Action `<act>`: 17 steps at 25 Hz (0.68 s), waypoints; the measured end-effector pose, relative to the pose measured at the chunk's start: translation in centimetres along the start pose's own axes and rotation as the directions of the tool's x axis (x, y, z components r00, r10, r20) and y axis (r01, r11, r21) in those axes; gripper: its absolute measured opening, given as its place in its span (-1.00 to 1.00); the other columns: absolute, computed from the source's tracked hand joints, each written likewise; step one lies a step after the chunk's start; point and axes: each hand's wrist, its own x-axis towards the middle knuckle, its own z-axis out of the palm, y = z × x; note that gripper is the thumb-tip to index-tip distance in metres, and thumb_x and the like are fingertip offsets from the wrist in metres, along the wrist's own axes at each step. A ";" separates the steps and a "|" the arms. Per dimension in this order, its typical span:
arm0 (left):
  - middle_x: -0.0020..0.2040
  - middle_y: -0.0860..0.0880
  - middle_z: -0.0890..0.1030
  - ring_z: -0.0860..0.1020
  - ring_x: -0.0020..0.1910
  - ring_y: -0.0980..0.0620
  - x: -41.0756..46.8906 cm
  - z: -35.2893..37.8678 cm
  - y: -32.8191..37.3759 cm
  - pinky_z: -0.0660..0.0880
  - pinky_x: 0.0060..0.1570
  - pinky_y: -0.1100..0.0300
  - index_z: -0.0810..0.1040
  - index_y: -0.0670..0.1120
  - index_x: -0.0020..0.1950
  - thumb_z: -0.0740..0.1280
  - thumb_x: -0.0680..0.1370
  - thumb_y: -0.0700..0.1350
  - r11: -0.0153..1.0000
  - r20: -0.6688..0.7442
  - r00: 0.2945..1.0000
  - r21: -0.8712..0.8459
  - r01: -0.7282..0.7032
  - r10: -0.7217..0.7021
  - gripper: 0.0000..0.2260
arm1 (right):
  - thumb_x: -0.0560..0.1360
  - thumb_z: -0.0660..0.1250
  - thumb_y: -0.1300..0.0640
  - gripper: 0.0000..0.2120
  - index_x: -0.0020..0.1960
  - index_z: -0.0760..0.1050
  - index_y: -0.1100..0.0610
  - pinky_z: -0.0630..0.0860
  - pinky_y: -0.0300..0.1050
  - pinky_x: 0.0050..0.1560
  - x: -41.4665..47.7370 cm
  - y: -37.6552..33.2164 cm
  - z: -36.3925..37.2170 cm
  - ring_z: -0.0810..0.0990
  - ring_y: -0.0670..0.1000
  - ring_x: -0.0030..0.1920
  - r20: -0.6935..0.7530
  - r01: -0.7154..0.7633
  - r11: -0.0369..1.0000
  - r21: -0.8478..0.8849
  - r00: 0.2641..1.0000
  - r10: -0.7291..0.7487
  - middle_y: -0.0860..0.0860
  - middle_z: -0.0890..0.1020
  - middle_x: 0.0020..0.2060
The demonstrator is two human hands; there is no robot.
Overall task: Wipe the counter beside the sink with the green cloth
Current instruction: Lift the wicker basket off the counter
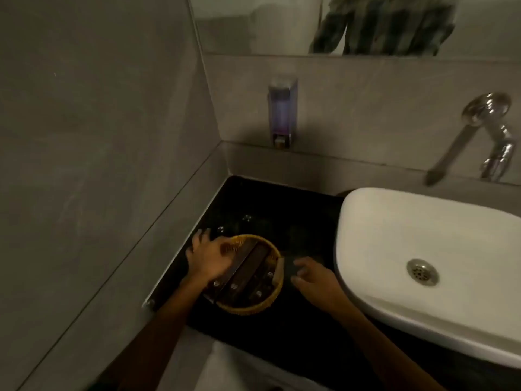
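The black counter (282,215) lies between the grey wall and the white sink (394,221). A round yellow wicker basket (277,292) holding dark sachets stands on its front part. My left hand (208,258) lies over the basket's left rim and grips it, fingertips reaching toward the wall. My right hand (315,277) is just right of the basket, its fingers and thumb curled onto a dark cloth (289,267) that rests on the counter. The dim light hides the cloth's green colour. Several water drops (247,218) shine on the counter behind the basket.
A soap dispenser (282,111) hangs on the back wall above the counter's far corner. A chrome tap (490,131) juts out over the sink at the right. A mirror (282,24) runs along the top. The grey side wall closes off the counter's left.
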 end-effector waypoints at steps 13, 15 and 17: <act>-0.11 -0.12 0.68 0.64 -0.18 0.02 -3.3 0.2 -3.4 0.56 -0.26 0.23 0.54 -0.11 0.24 0.41 0.51 -0.07 0.602 0.079 0.976 -0.776 0.187 -0.202 -0.68 | 0.46 0.38 0.35 -0.44 0.42 0.32 0.16 0.60 0.01 0.05 -1.4 0.5 3.1 0.64 0.13 0.05 0.140 -0.249 0.511 0.823 0.960 0.241 0.26 0.60 0.17; -0.10 -0.07 0.69 0.67 -0.19 0.06 -5.5 1.0 -2.7 0.57 -0.27 0.27 0.55 -0.08 0.24 0.41 0.50 -0.08 0.636 0.139 0.984 -0.752 0.176 -0.109 -0.68 | 0.46 0.40 0.32 -0.50 0.36 0.39 0.11 0.64 -0.11 -0.12 -4.5 2.5 2.6 0.70 0.05 -0.05 0.078 -0.223 0.543 0.809 0.958 0.277 0.19 0.65 0.06; -0.03 0.00 0.66 0.66 -0.11 0.08 -7.9 2.4 -1.8 0.56 -0.23 0.27 0.52 -0.05 0.27 0.39 0.51 -0.14 0.678 0.226 0.973 -0.710 0.191 -0.037 -0.67 | 0.47 0.40 0.32 -0.52 0.32 0.41 0.02 0.61 -0.27 -0.28 -8.0 4.9 2.0 0.72 -0.06 -0.17 0.017 -0.227 0.570 0.790 0.937 0.350 0.11 0.67 -0.04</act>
